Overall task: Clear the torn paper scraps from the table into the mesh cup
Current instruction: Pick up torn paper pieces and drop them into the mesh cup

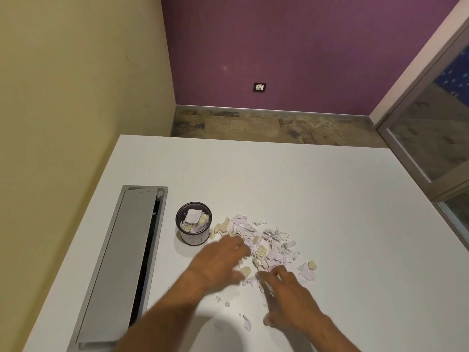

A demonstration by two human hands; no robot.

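The cup (193, 224) stands on the table (330, 199), partly filled with scraps. The scrap pile (264, 243) lies just right of it. Left hand (220, 262), blurred, rests on the pile's edge; fingers unclear. Right hand (289, 298) touches scraps with loose fingers.

Bare table (317, 189) beyond scraps (264, 242), mesh cup (194, 224) left, cable tray (121, 262) beside it

hands (223, 262): 2 | mesh cup (193, 224): 1 | paper scraps (266, 243): many, uncounted
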